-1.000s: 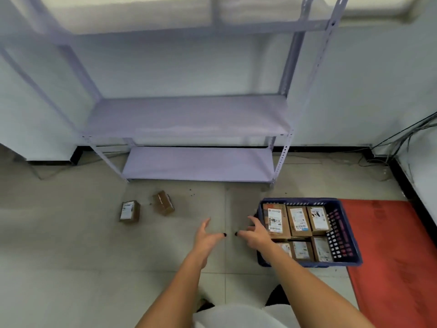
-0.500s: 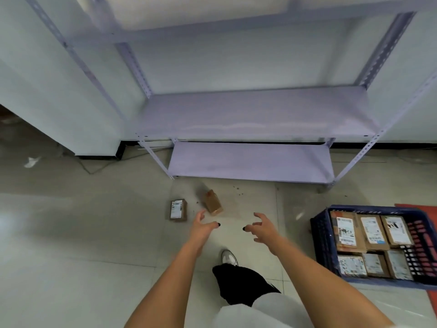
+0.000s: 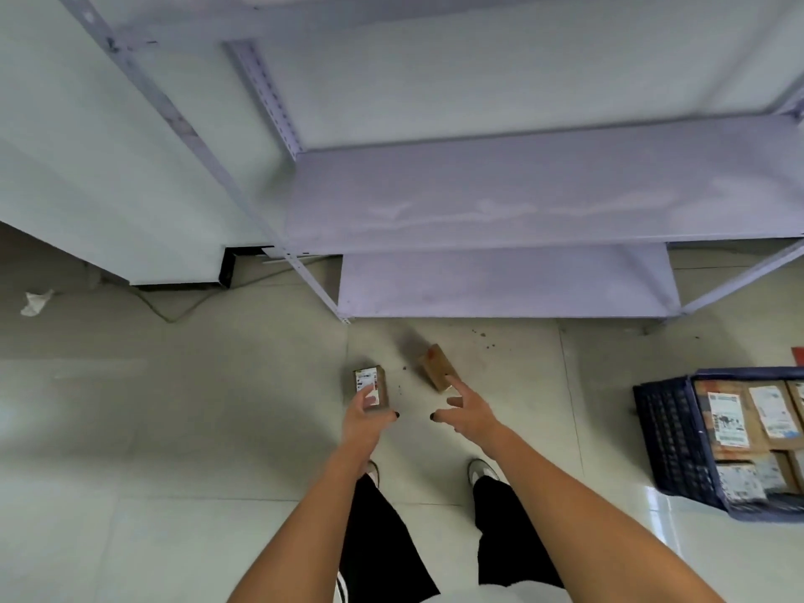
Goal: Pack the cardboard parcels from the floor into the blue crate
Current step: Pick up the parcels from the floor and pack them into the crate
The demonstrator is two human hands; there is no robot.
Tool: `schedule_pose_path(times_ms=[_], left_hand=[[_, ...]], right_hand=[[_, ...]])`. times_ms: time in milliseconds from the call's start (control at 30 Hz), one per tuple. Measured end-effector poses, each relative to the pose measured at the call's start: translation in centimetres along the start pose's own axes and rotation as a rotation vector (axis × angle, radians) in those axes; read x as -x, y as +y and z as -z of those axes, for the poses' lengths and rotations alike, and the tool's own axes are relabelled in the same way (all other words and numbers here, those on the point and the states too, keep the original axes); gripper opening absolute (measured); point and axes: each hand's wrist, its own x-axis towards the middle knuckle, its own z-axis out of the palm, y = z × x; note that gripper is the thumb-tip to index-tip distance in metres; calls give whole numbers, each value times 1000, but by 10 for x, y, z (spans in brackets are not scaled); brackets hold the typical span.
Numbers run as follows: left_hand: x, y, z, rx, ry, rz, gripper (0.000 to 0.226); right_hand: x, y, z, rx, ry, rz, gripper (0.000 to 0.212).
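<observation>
The head camera looked down at a pale tiled floor [image 3: 174, 428], where two cardboard parcels lay in front of a lilac metal shelf unit [image 3: 522, 202]. The labelled parcel [image 3: 372, 382] lay on the left, label up, and the plain brown parcel [image 3: 436, 366] sat just to its right, turned at an angle. The left hand [image 3: 364, 422] reached out with fingers spread and relaxed, its fingertips overlapping the near end of the labelled parcel (whether they actually touched it could not be told). The right hand [image 3: 467, 413] was likewise spread, gripping nothing, with its forefinger stretched toward the near corner of the plain brown parcel. The blue crate [image 3: 672, 437] stood well apart at the right edge of the view, already holding several labelled parcels packed side by side. Black trouser legs and two pale shoes showed beneath the arms. A crumpled white scrap [image 3: 35, 301] lay on the floor at far left.
</observation>
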Motion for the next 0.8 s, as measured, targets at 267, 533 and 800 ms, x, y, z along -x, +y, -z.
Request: schedule_pose_path(times_ms=[267, 533, 800], left_hand=[[-108, -29, 81, -78, -73, 75, 64], [-240, -122, 90, -83, -130, 189, 66], [-454, -252, 44, -116, -92, 163, 71]], right_hand=[[-71, -20, -112, 24, 56, -75, 80], [-202, 27, -177, 49, 75, -163, 79], [-437, 150, -217, 133, 145, -156, 78]])
